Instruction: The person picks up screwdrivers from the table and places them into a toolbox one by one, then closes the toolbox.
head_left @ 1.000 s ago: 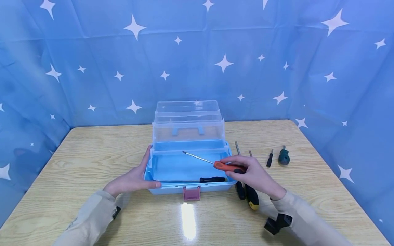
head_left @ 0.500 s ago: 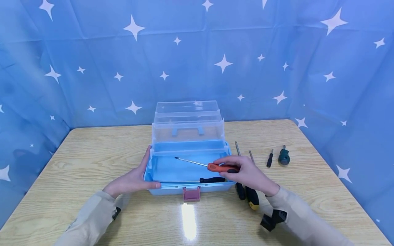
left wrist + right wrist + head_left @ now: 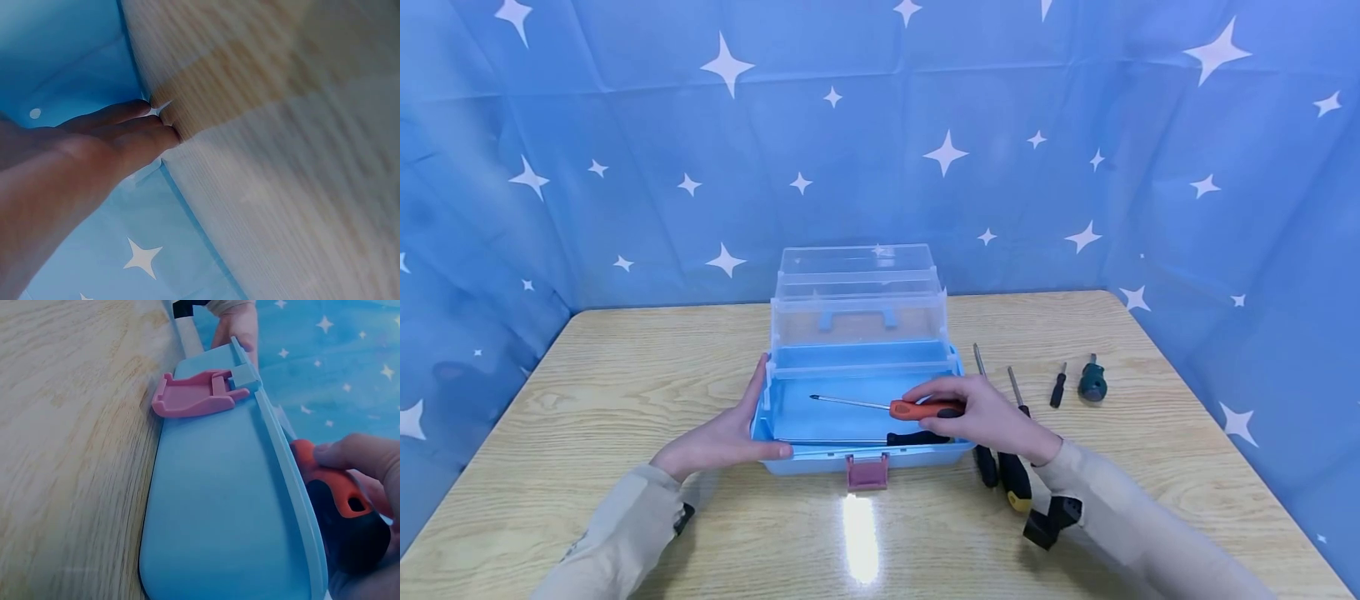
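My right hand (image 3: 981, 414) holds a screwdriver by its orange-and-black handle (image 3: 917, 409), low over the blue toolbox (image 3: 917, 457). The screwdriver's thin metal shaft points left across the box interior. In the right wrist view, thumb and fingers grip the handle (image 3: 340, 494) just behind the box's front wall. A second screwdriver (image 3: 917, 438), with a black handle, lies along the front inside the box. At the box's left end, my left hand (image 3: 722, 437) rests with fingers straight along the side and thumb on the front rim. The left wrist view shows those fingers extended.
The clear lid (image 3: 859, 321) stands raised behind the box, and a pink latch (image 3: 867, 473) hangs at its front. Right of the box lie two long screwdrivers (image 3: 1015, 479), a small black screwdriver (image 3: 1057, 390) and a stubby green one (image 3: 1092, 382). A blue starry curtain (image 3: 850, 150) backs the table.
My right hand has moved left and slightly down with the orange-and-black screwdriver, bringing it lower over the box, its shaft now nearly level across the view. The left hand has stayed put.
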Demonstrator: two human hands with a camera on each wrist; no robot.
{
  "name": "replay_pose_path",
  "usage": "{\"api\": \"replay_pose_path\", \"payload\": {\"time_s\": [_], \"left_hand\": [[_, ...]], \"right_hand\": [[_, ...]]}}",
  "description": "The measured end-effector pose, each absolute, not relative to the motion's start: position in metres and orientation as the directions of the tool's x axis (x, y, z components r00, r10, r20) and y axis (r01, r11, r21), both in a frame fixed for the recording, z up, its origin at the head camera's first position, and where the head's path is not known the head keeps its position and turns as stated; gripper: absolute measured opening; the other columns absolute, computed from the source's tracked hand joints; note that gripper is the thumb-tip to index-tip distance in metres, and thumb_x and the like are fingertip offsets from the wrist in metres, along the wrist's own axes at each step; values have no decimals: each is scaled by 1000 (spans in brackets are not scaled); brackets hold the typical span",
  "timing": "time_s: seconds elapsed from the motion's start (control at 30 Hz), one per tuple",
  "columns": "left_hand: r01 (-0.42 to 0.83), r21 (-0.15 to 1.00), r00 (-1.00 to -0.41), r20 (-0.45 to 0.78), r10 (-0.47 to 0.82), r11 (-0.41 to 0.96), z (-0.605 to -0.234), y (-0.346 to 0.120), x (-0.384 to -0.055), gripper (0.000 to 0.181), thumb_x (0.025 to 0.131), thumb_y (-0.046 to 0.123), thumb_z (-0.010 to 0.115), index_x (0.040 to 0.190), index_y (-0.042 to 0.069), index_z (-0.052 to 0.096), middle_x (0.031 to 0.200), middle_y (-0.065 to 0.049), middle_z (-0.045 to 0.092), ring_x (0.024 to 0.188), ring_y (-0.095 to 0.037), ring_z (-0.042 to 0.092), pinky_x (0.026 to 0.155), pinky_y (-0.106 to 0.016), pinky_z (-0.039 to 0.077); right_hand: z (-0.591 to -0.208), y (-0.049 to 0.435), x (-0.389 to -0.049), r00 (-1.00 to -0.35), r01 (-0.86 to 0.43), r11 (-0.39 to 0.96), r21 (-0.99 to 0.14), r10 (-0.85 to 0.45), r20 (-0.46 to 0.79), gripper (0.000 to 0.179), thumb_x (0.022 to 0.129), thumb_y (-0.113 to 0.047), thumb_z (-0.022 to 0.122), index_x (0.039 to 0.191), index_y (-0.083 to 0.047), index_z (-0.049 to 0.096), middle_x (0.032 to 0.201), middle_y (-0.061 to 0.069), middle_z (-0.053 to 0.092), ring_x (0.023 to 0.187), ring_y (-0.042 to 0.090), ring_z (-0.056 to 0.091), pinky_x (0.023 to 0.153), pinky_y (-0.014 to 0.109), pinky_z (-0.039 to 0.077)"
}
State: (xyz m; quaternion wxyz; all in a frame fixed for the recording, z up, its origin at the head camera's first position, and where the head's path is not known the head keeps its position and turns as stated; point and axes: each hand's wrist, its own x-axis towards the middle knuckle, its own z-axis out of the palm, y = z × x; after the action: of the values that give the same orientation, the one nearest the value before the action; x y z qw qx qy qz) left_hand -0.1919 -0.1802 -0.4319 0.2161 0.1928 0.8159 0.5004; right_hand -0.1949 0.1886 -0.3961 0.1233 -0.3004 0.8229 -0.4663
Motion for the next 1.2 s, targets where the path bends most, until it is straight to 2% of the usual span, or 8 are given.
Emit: {"api": "replay_pose_path", "payload": {"time_s": [0.43, 0.63, 1.07, 1.2], "left_hand": [[103, 906, -829, -150, 539, 411, -432, -180, -193, 127, 80, 34, 78, 148, 26, -29, 157, -22, -13, 140, -50, 5, 104, -66, 21], [102, 907, -828, -151, 541, 410, -432, -180, -193, 127, 80, 34, 78, 148, 25, -29, 157, -21, -14, 140, -49, 4, 105, -66, 21], [100, 914, -824, -145, 547, 392, -433, -180, -193, 127, 80, 33, 79, 148, 27, -29, 157, -20, -14, 141, -48, 2, 105, -66, 19], [100, 905, -829, -154, 537, 414, -433, -180, -193, 127, 80, 34, 79, 148, 26, -28, 157, -20, -14, 141, -49, 2, 104, -67, 19]], "right_hand": [[-399, 172, -197, -752, -364, 353, -862, -657, 49, 26, 90, -10, 69, 116, -8, 69, 107, 7, 65, 75, 17, 56, 59, 27, 44], [-401, 164, -198, -752, -361, 364, -859, -659, 37, 25, 90, -10, 69, 115, -9, 70, 106, 4, 67, 78, 17, 58, 64, 27, 47], [-406, 155, -198, -759, -358, 386, -850, -651, 24, 24, 89, -6, 69, 112, -10, 71, 104, 2, 67, 77, 15, 60, 64, 28, 49], [-406, 156, -199, -755, -383, 404, -831, -655, 30, 24, 91, -5, 66, 114, -7, 70, 107, 5, 68, 87, 18, 63, 72, 31, 52]]}}
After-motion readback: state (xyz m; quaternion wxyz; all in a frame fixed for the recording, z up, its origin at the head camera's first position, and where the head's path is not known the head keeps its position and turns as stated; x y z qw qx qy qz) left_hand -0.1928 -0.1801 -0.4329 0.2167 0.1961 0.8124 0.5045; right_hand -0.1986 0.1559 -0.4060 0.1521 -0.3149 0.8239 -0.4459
